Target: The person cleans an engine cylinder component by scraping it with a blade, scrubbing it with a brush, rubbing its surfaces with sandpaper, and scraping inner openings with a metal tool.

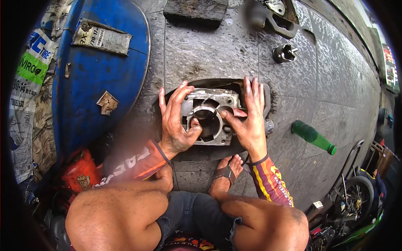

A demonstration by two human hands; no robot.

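Note:
A grey metal engine cylinder block [226,138] with a round open bore sits in a dark shallow pan [188,155] on the floor in front of me. My left hand [173,121] grips its left side, thumb at the bore rim and fingers curved toward the far corner. On the right side, my right hand [252,123] grips the block with its thumb at the bore's edge and its long fingers stretched away from me. Part of the block's sides lies hidden under both hands.
Right of the pan lies a green bottle [313,137]. Farther off are a small metal cylindrical part [284,53], a dark metal part [281,26] and a dark block [195,11]. A blue curved panel [90,79] stands at left, a motorcycle wheel [359,194] at lower right.

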